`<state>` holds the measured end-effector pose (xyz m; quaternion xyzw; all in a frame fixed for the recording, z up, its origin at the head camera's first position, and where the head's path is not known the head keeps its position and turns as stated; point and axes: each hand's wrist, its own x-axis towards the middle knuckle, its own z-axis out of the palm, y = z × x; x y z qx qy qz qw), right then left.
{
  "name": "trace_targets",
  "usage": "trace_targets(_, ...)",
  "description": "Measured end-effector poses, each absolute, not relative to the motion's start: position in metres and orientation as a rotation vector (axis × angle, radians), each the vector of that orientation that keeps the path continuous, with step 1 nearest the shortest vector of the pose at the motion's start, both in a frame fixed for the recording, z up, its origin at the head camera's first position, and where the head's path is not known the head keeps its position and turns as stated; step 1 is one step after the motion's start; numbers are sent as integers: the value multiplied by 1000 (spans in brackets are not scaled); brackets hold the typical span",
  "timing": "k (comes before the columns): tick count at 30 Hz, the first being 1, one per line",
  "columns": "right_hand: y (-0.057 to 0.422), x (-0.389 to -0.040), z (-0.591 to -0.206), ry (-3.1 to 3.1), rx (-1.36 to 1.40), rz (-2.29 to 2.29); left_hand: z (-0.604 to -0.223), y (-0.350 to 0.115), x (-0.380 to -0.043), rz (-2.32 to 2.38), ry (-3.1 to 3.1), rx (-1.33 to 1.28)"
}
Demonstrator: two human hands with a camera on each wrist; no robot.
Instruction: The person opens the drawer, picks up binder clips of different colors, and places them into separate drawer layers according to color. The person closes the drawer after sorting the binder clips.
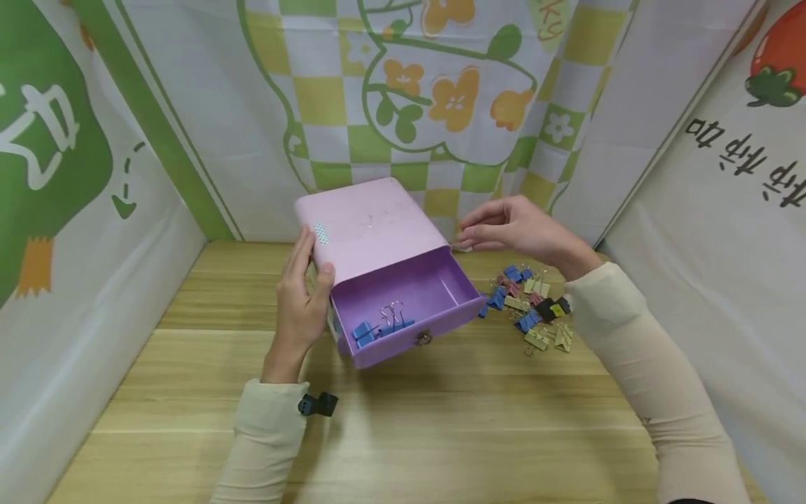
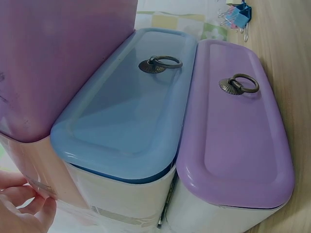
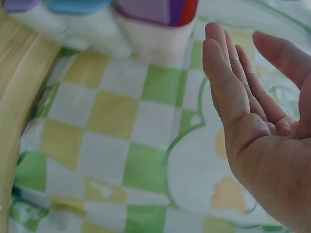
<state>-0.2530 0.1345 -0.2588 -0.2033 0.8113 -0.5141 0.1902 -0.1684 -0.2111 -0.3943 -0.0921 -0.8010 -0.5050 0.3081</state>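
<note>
A small drawer unit (image 1: 371, 224) with a pale pink top stands on the table, its purple top drawer (image 1: 460, 311) pulled out. Blue binder clips (image 1: 364, 334) lie in that drawer near its front left. My left hand (image 1: 296, 301) rests against the unit's left side, fingers and thumb touching the wall; the left wrist view shows those fingertips (image 2: 46, 206) on it. Beside the unit's right edge, my right hand (image 1: 513, 227) hovers with fingers extended. In the right wrist view, nothing lies between its thumb and fingers (image 3: 231, 87).
Loose binder clips (image 1: 529, 301) in blue, yellow and pink lie on the table right of the unit. Below the open drawer, a blue drawer (image 2: 126, 107) and a purple drawer (image 2: 238, 141) with ring pulls are closed. Printed cloth (image 1: 340, 91) hangs behind.
</note>
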Motion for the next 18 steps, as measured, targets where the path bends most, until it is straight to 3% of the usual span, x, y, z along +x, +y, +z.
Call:
trace_targets(9,159,-275,-301,2276,-424,-1448,-394,-211,-168,-1336,-2115,-251)
trace_targets(18,163,-289,-359,2546,-460,-1105,-394,-210,-167,-1352,-2110,-256)
